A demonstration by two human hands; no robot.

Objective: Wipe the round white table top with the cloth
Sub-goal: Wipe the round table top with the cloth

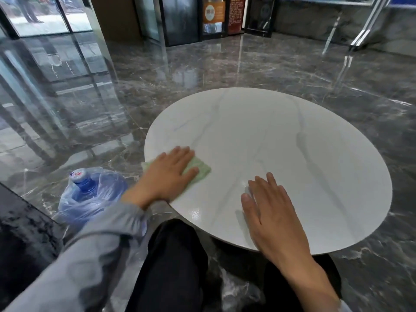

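The green cloth [200,171] lay at nine o'clock on the round white table top [292,136], pressed under the left hand [167,171], fingers straight. The right hand [267,210] rested flat at six o'clock, fingers extended. A bagged water bottle [89,190] stood beyond nine o'clock.

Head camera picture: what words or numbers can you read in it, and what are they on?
Nothing can be read for sure.
Water bottle cap: a red mark, too blurred to read.
Orange poster at the back: writing too small to read.
Dark red sign beside it: rows of writing, too blurred.
Table top and cloth: no writing.
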